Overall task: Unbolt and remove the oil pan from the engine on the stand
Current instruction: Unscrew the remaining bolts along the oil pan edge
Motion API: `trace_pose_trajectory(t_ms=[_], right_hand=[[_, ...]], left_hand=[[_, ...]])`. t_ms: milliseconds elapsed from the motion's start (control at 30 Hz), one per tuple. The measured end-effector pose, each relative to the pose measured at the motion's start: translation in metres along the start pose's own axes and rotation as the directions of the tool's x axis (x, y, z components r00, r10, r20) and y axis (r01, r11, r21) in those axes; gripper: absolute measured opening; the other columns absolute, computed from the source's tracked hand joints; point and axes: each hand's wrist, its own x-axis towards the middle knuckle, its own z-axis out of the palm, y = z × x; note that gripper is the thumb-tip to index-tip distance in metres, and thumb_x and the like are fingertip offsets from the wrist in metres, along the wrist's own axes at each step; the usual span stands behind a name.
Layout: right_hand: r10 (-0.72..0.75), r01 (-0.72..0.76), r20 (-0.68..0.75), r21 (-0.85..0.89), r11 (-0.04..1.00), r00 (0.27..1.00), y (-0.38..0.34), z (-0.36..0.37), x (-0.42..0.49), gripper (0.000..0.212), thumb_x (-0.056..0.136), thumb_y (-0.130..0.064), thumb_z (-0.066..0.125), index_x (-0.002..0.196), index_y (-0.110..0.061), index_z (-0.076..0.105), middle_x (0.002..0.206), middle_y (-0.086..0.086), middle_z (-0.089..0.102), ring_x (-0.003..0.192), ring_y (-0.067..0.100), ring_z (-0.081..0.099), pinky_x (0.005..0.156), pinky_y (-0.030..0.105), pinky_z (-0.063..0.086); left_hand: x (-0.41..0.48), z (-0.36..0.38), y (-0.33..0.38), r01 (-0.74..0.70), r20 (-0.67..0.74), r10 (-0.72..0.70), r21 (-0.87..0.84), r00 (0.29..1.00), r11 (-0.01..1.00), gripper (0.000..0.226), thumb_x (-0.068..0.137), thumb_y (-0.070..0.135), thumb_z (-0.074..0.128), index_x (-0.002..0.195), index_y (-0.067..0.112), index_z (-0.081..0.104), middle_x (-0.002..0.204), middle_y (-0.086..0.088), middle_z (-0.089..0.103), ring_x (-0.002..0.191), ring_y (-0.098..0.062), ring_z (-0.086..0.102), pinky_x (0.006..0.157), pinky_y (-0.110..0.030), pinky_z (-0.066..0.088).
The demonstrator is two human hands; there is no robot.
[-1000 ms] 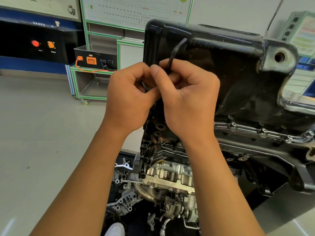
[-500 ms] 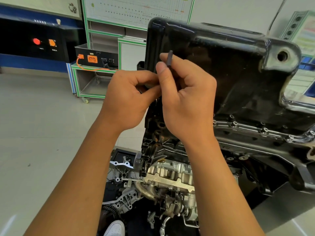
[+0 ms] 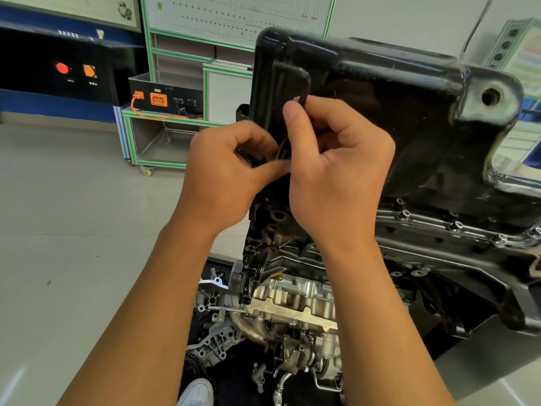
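- Oil pan (image 3: 395, 127): black, glossy, seated on top of the upturned engine (image 3: 292, 306). Its flange lies against the block.
- Flange bolts (image 3: 405, 213): several heads are visible in place along the pan's near edge, to the right of the hands.
- Drain hole (image 3: 491, 96): open, at the pan's upper right corner.
- Right hand (image 3: 336, 177): raised at the pan's left end. Its fingers are curled and its thumb and forefinger are clamped on a black angled key (image 3: 303, 92). The key's upper part is blurred, and its working end is hidden between the hands.
- Left hand (image 3: 225, 177): just beside the right hand, thumb tip touching it. The fingers are curled in toward the pan's end wall; I cannot tell whether they grip anything.
- Below the hands: the engine's bare metal castings and pipework, with loose parts lying near them.
- Background: a green-framed trolley (image 3: 164, 142) carries a black box with an orange socket (image 3: 158, 99). A dark panel with a red button (image 3: 63, 68) is at the left.
- White shoe (image 3: 199, 392): at the bottom edge, beside the engine.
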Motion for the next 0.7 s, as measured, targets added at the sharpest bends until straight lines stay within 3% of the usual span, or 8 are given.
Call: trace_pose_trajectory(t_ms=[67,167,233,367,500,567,633,700], right_hand=[[0.019,-0.016,0.070,-0.047,0.999,0.997,-0.002,-0.004,0.002,0.015,0.097,-0.009,0.062,0.089,-0.005,0.074,0.068,-0.005,0.063,0.063,0.010,0.059,0.058,0.031,0.048],[0.087,-0.073,0.165,-0.091,0.993,0.982,-0.005,-0.008,0.003,0.017,0.101,-0.014,0.056,0.097,-0.010,0.072,0.065,-0.010,0.058,0.061,0.010,0.059,0.058,0.036,0.049],[0.114,-0.097,0.186,-0.097,0.991,0.976,-0.006,-0.010,0.003,0.018,0.102,-0.015,0.054,0.102,-0.011,0.071,0.067,-0.012,0.058,0.063,0.008,0.060,0.060,0.031,0.051],[0.153,-0.159,0.198,0.018,0.987,0.968,-0.007,-0.013,0.002,0.016,0.103,-0.010,0.051,0.101,-0.009,0.067,0.067,0.000,0.062,0.060,0.009,0.059,0.060,0.014,0.045],[0.178,-0.196,0.208,0.068,0.978,0.962,-0.007,-0.013,0.002,0.016,0.103,-0.009,0.051,0.101,-0.009,0.067,0.067,0.001,0.063,0.056,0.004,0.056,0.058,0.012,0.043],[0.158,-0.168,0.208,0.029,0.985,0.965,-0.007,-0.013,0.003,0.016,0.102,-0.011,0.053,0.100,-0.009,0.070,0.067,-0.004,0.062,0.063,0.008,0.061,0.061,0.019,0.048],[0.135,-0.141,0.206,0.010,0.990,0.969,-0.006,-0.011,0.003,0.017,0.101,-0.012,0.056,0.095,-0.007,0.071,0.065,0.000,0.062,0.064,0.018,0.063,0.063,0.037,0.051],[0.120,-0.127,0.188,0.021,0.992,0.975,-0.005,-0.009,0.002,0.015,0.098,-0.012,0.061,0.089,-0.005,0.072,0.063,0.005,0.062,0.060,0.021,0.061,0.059,0.040,0.049]], left_hand=[[-0.006,-0.003,-0.007,0.064,0.057,-0.069,0.078,0.996,0.995,0.022,0.076,0.023,0.081,0.096,0.014,0.075,0.085,0.013,0.070,0.071,0.003,0.064,0.065,-0.012,0.050],[-0.013,-0.002,-0.010,0.087,0.048,-0.093,0.115,0.995,0.990,0.019,0.083,0.021,0.077,0.102,0.017,0.076,0.089,0.013,0.072,0.081,0.002,0.066,0.080,-0.028,0.056],[-0.014,0.002,-0.010,0.081,0.009,-0.083,0.129,0.997,0.988,0.016,0.085,0.021,0.075,0.101,0.019,0.076,0.088,0.014,0.072,0.081,0.004,0.064,0.088,-0.033,0.054],[-0.015,0.007,-0.012,0.015,-0.013,-0.012,0.236,1.000,0.972,0.017,0.087,0.020,0.074,0.104,0.019,0.075,0.092,0.006,0.071,0.081,0.009,0.058,0.073,-0.002,0.038],[-0.015,0.009,-0.013,0.002,-0.031,0.007,0.259,1.000,0.966,0.016,0.087,0.022,0.074,0.102,0.019,0.076,0.091,0.005,0.071,0.080,0.010,0.057,0.071,0.000,0.036],[-0.016,0.010,-0.012,0.016,-0.048,-0.004,0.239,0.999,0.971,0.016,0.086,0.026,0.073,0.100,0.020,0.075,0.089,0.009,0.071,0.079,0.008,0.059,0.072,-0.002,0.037],[-0.016,0.011,-0.011,0.042,-0.064,-0.029,0.208,0.998,0.977,0.016,0.083,0.032,0.070,0.096,0.023,0.074,0.084,0.017,0.068,0.080,0.004,0.061,0.073,-0.009,0.040],[-0.016,0.011,-0.011,0.065,-0.071,-0.053,0.183,0.996,0.981,0.011,0.083,0.029,0.073,0.093,0.024,0.073,0.081,0.024,0.065,0.079,0.004,0.062,0.071,-0.007,0.039]])
